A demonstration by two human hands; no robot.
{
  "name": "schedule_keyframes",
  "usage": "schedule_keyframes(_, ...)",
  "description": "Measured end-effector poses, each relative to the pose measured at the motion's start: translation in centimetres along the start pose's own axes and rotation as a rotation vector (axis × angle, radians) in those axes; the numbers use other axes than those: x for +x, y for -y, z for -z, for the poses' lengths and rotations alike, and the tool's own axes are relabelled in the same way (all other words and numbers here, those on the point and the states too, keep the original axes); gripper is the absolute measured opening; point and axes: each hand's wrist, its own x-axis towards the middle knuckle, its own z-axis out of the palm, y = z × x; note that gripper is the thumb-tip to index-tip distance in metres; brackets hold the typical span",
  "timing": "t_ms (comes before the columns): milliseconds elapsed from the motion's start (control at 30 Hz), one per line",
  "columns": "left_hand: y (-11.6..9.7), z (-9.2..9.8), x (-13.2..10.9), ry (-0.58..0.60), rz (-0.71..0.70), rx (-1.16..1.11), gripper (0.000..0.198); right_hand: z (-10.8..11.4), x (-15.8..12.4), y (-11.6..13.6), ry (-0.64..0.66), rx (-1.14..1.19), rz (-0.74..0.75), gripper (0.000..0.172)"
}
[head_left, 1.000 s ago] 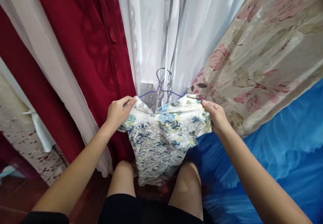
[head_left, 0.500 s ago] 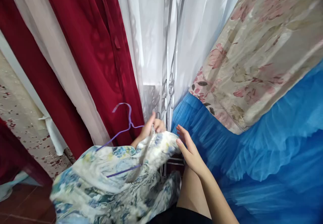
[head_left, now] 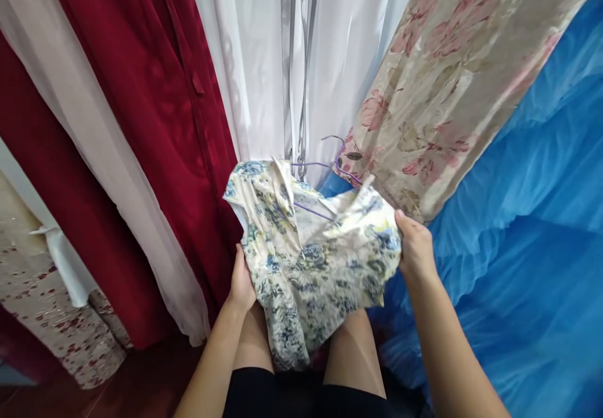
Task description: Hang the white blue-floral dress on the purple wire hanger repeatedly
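Note:
A white garment with a blue and yellow flower print [head_left: 315,254] hangs on a thin purple wire hanger [head_left: 330,160] in front of me, above my knees. My left hand [head_left: 241,280] grips the garment's left edge from below, its fingers tucked under the cloth. My right hand [head_left: 414,248] is closed on the garment's right edge, beside the blue tulle. The hanger's hook pokes up behind the garment, near the beige flowered cloth.
Hanging clothes surround me: a dark red dress [head_left: 141,122] and pale pink cloth [head_left: 94,154] at left, white satin [head_left: 264,60] straight ahead, beige cloth with pink flowers [head_left: 452,72] and blue tulle [head_left: 527,229] at right. A dark red floor [head_left: 136,386] lies below.
The flowered garment swung down to the left with my right hand off it, then came back to the middle. Both hands now hold its edges again, the left hand lower than before.

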Motion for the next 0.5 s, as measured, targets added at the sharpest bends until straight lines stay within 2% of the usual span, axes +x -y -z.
schedule_keyframes(67, 1.3, 1.2, -1.7, -0.179, -0.033, -0.065, 0.068, -1.8, 1.3, 1.0, 0.108, 0.003, -0.007, 0.033)
schedule_keyframes(100, 1.9, 1.5, -2.5, -0.214, -0.048, -0.045, 0.064, -2.4, 1.7, 1.2, 0.166, -0.002, -0.018, 0.034)
schedule_keyframes(167, 2.9, 1.7, -4.0, -0.23, -0.055, 0.021, 0.061, -2.6, 1.8, 1.5, 0.265, -0.034, -0.052, 0.035)
schedule_keyframes(233, 4.0, 1.5, -5.5, -0.22, -0.034, 0.06, 0.06, -1.9, 1.6, 1.4, 0.333, -0.091, -0.104, 0.037)
schedule_keyframes(333, 5.6, 1.1, -7.3, -0.233, 0.014, 0.068, 0.064, -0.5, 1.4, 1.0, 0.373, -0.201, -0.097, 0.042)
schedule_keyframes(400, 6.6, 0.9, -8.2, -0.23, 0.042, 0.075, 0.064, 0.1, 0.8, 0.6, 0.287, -0.327, 0.099, 0.044)
schedule_keyframes(500, 7.6, 0.8, -9.0, -0.224, 0.065, 0.116, 0.059, 0.3, -2.5, -1.0, -0.098, -0.521, 0.543, 0.045)
